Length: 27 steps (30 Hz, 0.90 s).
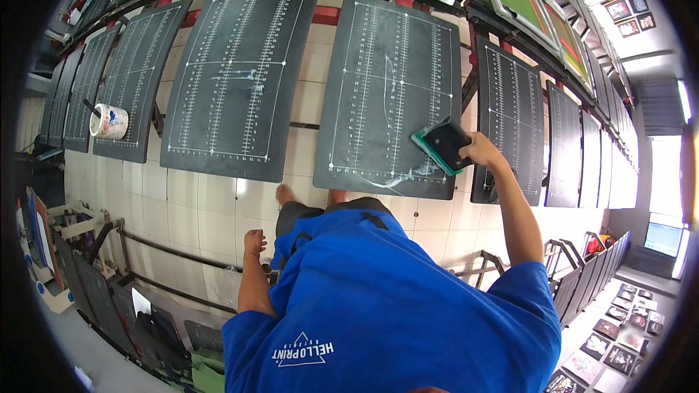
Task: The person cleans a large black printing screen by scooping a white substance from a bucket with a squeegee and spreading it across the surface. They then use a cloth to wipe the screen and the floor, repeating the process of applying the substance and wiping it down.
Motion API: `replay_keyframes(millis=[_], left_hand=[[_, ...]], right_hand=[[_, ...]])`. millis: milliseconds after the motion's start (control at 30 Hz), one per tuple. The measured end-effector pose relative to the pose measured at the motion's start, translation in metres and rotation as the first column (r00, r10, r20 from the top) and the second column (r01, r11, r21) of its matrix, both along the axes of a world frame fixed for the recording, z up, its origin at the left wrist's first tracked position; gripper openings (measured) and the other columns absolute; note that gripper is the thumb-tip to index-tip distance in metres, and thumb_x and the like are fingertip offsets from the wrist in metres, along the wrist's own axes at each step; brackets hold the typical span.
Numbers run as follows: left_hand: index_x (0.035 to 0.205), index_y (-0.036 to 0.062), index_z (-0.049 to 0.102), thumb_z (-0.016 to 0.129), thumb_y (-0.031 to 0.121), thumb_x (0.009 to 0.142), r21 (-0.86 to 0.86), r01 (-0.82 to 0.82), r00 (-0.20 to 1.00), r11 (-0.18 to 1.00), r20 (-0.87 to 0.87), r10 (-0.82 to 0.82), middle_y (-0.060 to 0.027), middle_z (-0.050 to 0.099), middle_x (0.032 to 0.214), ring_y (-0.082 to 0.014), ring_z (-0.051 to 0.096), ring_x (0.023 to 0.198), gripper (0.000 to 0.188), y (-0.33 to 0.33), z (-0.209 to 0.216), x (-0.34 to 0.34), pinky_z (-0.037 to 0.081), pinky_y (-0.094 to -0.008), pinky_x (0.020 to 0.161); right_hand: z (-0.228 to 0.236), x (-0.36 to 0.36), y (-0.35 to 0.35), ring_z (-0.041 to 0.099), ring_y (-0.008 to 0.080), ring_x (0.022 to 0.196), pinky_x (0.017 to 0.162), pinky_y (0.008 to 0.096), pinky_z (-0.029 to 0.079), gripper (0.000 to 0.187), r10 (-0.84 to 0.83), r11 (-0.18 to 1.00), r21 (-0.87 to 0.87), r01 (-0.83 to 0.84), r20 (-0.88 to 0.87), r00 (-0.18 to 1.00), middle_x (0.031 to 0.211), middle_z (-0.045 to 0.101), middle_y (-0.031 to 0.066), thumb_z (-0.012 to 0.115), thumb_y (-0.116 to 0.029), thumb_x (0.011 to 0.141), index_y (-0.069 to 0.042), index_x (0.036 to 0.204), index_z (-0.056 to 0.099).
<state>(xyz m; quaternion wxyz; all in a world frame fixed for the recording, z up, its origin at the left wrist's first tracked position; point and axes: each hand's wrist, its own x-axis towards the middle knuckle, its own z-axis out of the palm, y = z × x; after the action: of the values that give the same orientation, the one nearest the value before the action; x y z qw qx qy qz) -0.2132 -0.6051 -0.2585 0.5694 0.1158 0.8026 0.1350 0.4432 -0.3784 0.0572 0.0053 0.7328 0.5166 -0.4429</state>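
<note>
One black, green-edged flat scraper (pixel 444 145) is gripped in the right hand (pixel 478 151), pressed against the near right part of a dark ruled rectangular board (pixel 378 58). Similar boards line the row left and right above a pale tiled floor (pixel 196 211), with a white patterned mug (pixel 109 121) on one far left. The left hand (pixel 253 241) hangs loosely curled, holding nothing.

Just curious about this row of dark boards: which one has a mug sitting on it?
The board toward the left end, two left of the one the right hand wipes, carries the white mug at its lower left corner.
</note>
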Motion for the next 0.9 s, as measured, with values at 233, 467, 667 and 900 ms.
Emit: replay_keyframes(millis=[233,467,667,900], left_hand=[[0.117,0.0060,0.059,0.062,0.025,0.096,0.127,-0.071,0.997,0.989,0.038,0.067,-0.0070,0.065,0.088,-0.0152,0.061,0.061,0.028,0.036,0.010,-0.049,0.046,-0.0288,0.047],[0.116,0.0049,0.059,0.062,0.025,0.095,0.136,-0.180,0.983,0.974,0.053,0.175,-0.0081,0.066,0.087,-0.0175,0.061,0.061,0.029,0.036,0.008,-0.119,0.046,-0.0304,0.047],[0.115,0.0050,0.061,0.061,0.025,0.095,0.068,-0.263,0.964,0.962,0.049,0.260,-0.0089,0.067,0.088,-0.0184,0.062,0.062,0.028,0.010,-0.003,-0.152,0.047,-0.0305,0.048],[0.112,0.0052,0.062,0.062,0.025,0.094,0.015,-0.295,0.952,0.955,0.095,0.292,-0.0088,0.067,0.088,-0.0186,0.062,0.061,0.027,-0.002,-0.012,-0.168,0.047,-0.0306,0.049]], right_hand=[[-0.017,-0.029,0.045,0.065,0.0201,0.076,0.071,0.0348,0.055,0.030,-0.559,0.808,-0.174,0.563,-0.530,0.638,0.088,0.067,0.0095,0.065,-0.003,0.070,0.004,0.099,0.065],[0.014,-0.244,0.148,0.066,0.0190,0.082,0.077,0.0303,0.051,0.034,-0.161,0.968,0.050,0.244,-0.625,0.764,0.091,0.068,0.0087,0.067,-0.008,0.071,0.004,0.103,0.065],[-0.007,-0.484,0.141,0.065,0.0328,0.105,0.085,0.0430,0.054,0.043,0.462,0.620,0.623,-0.476,0.200,0.864,0.111,0.069,0.0109,0.065,-0.009,0.075,-0.011,0.118,0.067],[-0.062,-0.497,0.041,0.057,0.0211,0.111,0.090,0.0320,0.050,0.049,0.505,0.267,0.523,-0.809,0.639,0.580,0.122,0.061,0.0042,0.063,-0.013,0.079,-0.005,0.127,0.059]])
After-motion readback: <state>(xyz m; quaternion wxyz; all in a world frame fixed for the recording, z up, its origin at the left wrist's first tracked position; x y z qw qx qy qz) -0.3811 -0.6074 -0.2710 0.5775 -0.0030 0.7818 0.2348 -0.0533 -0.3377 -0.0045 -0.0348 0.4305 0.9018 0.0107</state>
